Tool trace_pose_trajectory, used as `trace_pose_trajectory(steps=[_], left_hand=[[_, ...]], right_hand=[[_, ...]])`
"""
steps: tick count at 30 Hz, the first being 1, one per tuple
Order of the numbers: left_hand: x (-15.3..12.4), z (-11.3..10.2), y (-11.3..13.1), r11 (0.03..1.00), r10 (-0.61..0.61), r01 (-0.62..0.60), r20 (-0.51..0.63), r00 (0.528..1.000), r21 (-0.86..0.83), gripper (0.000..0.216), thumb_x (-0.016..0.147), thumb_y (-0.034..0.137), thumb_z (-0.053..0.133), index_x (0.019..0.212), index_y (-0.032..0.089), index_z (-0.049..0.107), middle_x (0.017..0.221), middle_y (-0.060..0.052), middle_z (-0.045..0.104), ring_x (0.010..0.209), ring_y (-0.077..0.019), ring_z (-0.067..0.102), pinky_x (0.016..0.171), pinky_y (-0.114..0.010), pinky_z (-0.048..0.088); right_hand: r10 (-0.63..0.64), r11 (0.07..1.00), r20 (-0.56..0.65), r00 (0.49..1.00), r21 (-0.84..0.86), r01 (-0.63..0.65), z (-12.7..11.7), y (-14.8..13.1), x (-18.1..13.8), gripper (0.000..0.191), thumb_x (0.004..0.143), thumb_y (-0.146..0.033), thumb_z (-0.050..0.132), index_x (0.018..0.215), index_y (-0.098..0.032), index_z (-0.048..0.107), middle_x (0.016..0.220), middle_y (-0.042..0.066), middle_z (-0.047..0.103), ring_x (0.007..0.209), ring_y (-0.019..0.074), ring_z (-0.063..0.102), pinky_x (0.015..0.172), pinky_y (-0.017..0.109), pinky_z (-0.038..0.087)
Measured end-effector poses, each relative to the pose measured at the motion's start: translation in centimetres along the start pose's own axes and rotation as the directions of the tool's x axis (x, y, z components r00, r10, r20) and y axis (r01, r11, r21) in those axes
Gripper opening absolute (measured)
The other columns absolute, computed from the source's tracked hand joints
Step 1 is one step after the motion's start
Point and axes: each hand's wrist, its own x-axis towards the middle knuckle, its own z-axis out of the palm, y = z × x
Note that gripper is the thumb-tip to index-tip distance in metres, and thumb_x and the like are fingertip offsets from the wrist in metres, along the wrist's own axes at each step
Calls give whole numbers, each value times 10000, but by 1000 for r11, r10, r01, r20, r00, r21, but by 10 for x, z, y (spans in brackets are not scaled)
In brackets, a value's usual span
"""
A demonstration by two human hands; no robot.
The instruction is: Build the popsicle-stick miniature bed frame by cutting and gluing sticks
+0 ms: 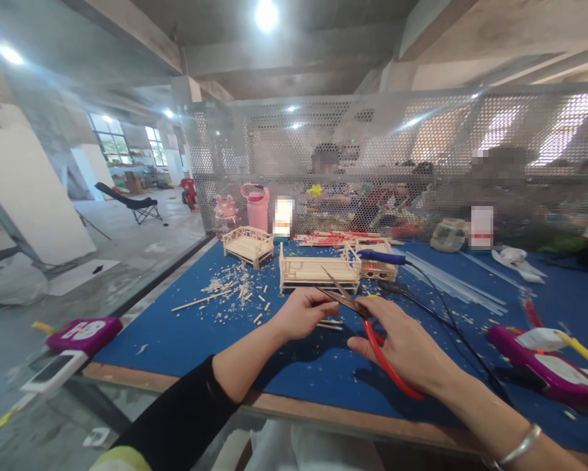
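Observation:
In my right hand [409, 337] is a pair of red-handled scissors [386, 363], its blades parted and pointing up and to the left. My left hand [298, 315] is closed in a pinch close beside the lower blade; what it pinches is too small to make out. Just beyond the blades stands a miniature bench [318, 269] built of thin wooden sticks. Two more small stick models, a bench [248, 247] to the left and another frame [382, 267] to the right, are near it. A few short sticks [330, 325] lie beneath my hands.
Wood offcuts [235, 288] litter the blue tabletop [176, 350] on the left. A blue-handled corded tool [382, 256] rests by the right model, its cable running forward. Clear strips [455, 284], red-tipped sticks [343, 239] and a pink bottle [258, 209] stand or lie behind, before a perforated screen [274, 144].

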Motion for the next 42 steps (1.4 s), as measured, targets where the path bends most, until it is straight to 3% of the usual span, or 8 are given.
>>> trace_pose_trajectory(steps=[10, 16, 23, 29, 34, 37, 40, 42], left_hand=[[-2, 2, 4, 997, 19, -17, -30, 999, 78, 197, 711, 214, 557, 782, 118, 714, 780, -54, 690, 688, -137, 575, 666, -241, 458], [-1, -2, 3, 975, 10, -18, 37, 999, 221, 229, 724, 261, 572, 846, 133, 717, 771, -51, 697, 694, -144, 588, 666, -240, 457], [2, -12, -1, 975, -107, 119, -69, 992, 187, 292, 723, 296, 575, 913, 112, 698, 780, -70, 694, 637, -135, 591, 656, -254, 469], [3, -11, -4, 966, -178, 184, -52, 983, 184, 357, 731, 217, 544, 1058, 111, 641, 781, -46, 681, 565, -94, 542, 612, -235, 450], [3, -9, -7, 969, -200, 202, -30, 979, 142, 239, 677, 189, 594, 895, 120, 665, 628, 1, 631, 518, -79, 507, 558, -208, 413], [5, -8, -4, 958, -285, 285, -112, 952, -13, 136, 635, 176, 638, 760, 124, 628, 563, 27, 593, 486, -63, 491, 538, -196, 406], [7, -9, -3, 920, -366, 332, -151, 918, -209, 152, 601, 208, 688, 687, 131, 589, 579, 30, 603, 479, -48, 495, 553, -197, 425], [8, -12, -4, 902, -384, 331, -163, 909, -276, 189, 582, 239, 714, 669, 128, 589, 591, 22, 614, 478, -47, 502, 553, -198, 434]], right_hand=[[-66, 991, -51, 997, -119, 59, -4, -2, 0, 438, 716, -500, 578, 1011, -177, 576, 933, 108, 621, 848, 238, 584, 724, 343, 459], [132, 990, 106, 986, -63, -126, -3, -5, -3, 287, 810, -474, 434, 846, -236, 589, 666, 27, 649, 598, 186, 600, 539, 258, 396], [613, 768, 91, 785, -300, -565, -20, 27, -40, 193, 722, -301, 527, 882, -195, 553, 599, 57, 652, 585, 233, 630, 522, 261, 382], [709, 687, 147, 690, -367, -627, -35, 34, -41, 221, 750, -224, 484, 933, -118, 548, 660, 105, 667, 638, 234, 640, 575, 273, 418], [677, 674, 187, 712, -546, -498, -36, 38, -10, 274, 806, -230, 409, 965, -84, 578, 876, 206, 669, 789, 292, 645, 612, 319, 421], [572, 731, 204, 795, -566, -381, -36, 26, 12, 271, 793, -243, 440, 958, -136, 626, 936, 176, 669, 858, 303, 628, 663, 355, 426], [270, 962, 275, 923, -123, -244, -23, 2, 41, 309, 808, -326, 437, 990, -193, 648, 890, 72, 680, 780, 203, 622, 638, 283, 425], [196, 943, 322, 926, 196, -268, -6, -11, 61, 322, 783, -392, 458, 908, -185, 671, 725, 22, 663, 594, 144, 574, 538, 244, 397]])
